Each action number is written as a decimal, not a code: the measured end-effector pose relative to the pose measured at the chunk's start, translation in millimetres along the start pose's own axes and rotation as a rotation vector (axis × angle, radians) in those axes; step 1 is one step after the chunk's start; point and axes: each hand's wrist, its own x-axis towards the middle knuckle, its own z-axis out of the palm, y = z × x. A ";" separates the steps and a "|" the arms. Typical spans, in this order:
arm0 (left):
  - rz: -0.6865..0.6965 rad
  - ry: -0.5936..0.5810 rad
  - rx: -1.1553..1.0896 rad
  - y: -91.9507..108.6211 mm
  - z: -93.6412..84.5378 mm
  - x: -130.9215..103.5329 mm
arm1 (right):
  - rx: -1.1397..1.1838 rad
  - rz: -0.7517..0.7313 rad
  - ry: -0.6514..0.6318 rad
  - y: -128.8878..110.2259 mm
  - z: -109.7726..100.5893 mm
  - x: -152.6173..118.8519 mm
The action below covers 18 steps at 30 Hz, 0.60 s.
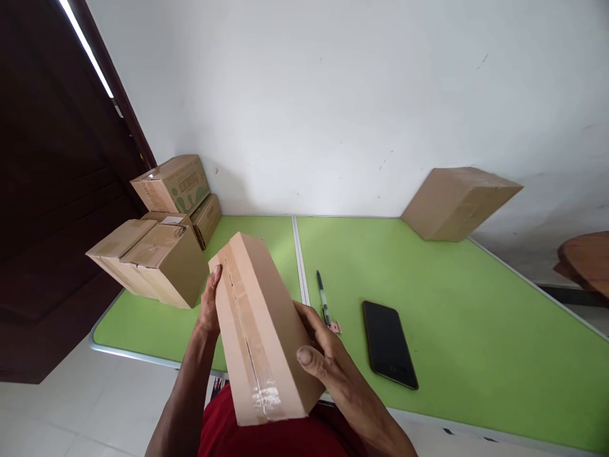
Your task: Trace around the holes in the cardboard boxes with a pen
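Observation:
A long cardboard box (pixel 280 330), its seam closed with clear tape, is held tilted over the front edge of the green table (pixel 457 355). My left hand (pixel 210 301) grips its left side near the far end, thumb on the taped face. On the right side lies my right hand (pixel 328 355), its fingers along the wall and partly hidden behind the box, the thumb raised toward me. Just beyond that hand are a pen (pixel 323 298) and a small pink piece (pixel 335 327). A dark tablet (pixel 389 344) rests flat to the right.
Several cardboard boxes (pixel 164 260) are stacked at the table's left end. Another cardboard box (pixel 459 203) stands at the back right against the white wall (pixel 333 101). A dark door (pixel 57 190) is at left, and a round wooden top (pixel 587 260) at far right.

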 end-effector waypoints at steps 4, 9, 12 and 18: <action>0.100 -0.112 0.085 0.6 2.5 -1.4 | -0.222 -0.035 0.091 -8.0 2.6 6.1; 0.199 -0.311 0.217 0.9 11.7 -13.8 | -0.242 -0.072 0.215 -19.5 8.0 11.7; 0.369 -0.466 0.257 8.1 23.7 -20.4 | 0.038 -0.052 0.198 -14.3 -1.5 12.5; 0.371 -0.425 0.366 26.5 50.1 -15.2 | 0.271 0.175 0.267 12.9 -18.0 17.8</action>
